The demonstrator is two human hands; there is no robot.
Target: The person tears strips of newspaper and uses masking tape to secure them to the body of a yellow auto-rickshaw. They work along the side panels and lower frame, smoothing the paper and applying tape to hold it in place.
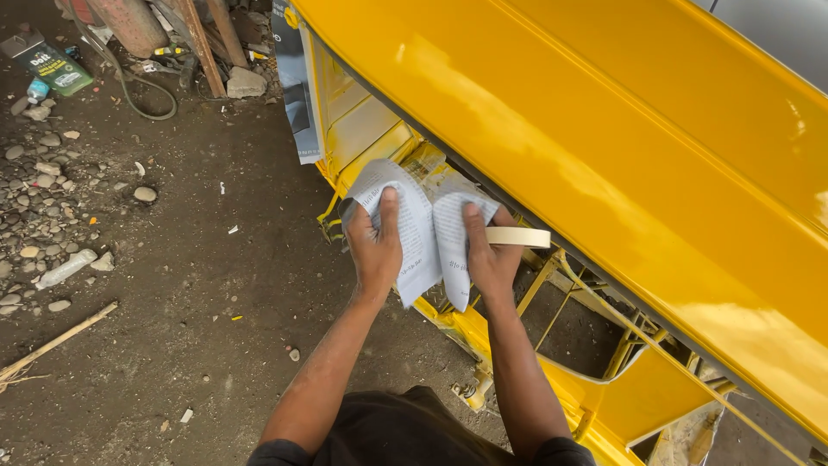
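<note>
Head view: we see a folded sheet of newspaper (423, 229) pressed against the lower edge of a yellow vehicle body (604, 129). Our left hand (375, 246) lies flat on the sheet's left part, fingers closed over its top edge. Our right hand (492, 255) pins the right part and grips a roll of masking tape (517, 236). Below runs a yellow frame (595, 345). On the dirt floor (198, 285) to the left lie stones (34, 185) and a stick (56, 341).
</note>
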